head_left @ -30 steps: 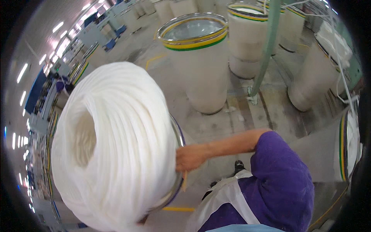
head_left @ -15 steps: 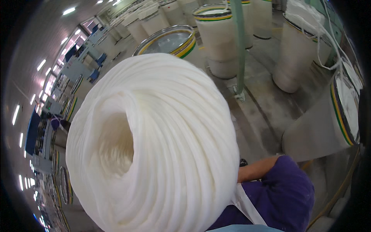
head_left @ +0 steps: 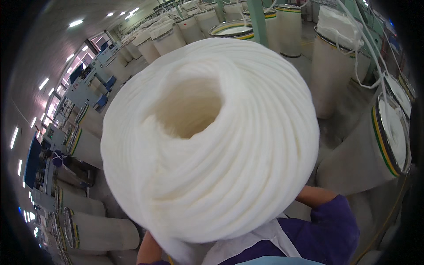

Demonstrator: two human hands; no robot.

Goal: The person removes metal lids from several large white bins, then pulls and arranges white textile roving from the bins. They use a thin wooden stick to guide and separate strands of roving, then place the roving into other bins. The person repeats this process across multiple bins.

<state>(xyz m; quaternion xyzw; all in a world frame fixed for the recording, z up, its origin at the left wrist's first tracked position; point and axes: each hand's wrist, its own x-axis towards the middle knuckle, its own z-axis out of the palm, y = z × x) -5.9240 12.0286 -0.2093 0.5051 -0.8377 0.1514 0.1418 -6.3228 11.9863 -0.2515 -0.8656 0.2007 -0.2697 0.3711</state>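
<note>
A big white coil of cotton sliver point(head_left: 247, 159) fills the middle of the view, held up in front of my chest. Its ropes spiral around a deep hollow core point(head_left: 192, 108), which faces up toward me. From the lower left my left forearm point(head_left: 149, 250) reaches under the coil. On the other side my right forearm point(head_left: 316, 195), in a purple sleeve, goes behind its lower right edge. Both arms bear the coil; the coil hides both hands and their fingers. A loose tail of sliver point(head_left: 176, 249) hangs at the bottom near my left forearm.
Tall sliver cans stand around: a tilted-looking one point(head_left: 357, 154) close at right, one heaped with sliver point(head_left: 329, 70) behind it, and several at left point(head_left: 104, 227). A green post point(head_left: 257, 22) rises beyond the coil. A person point(head_left: 66, 163) bends beside machines at far left.
The coil has shifted right and upward in view, and its hollow now faces more upward. My left forearm has come into sight. The surroundings have swung with my turning view.
</note>
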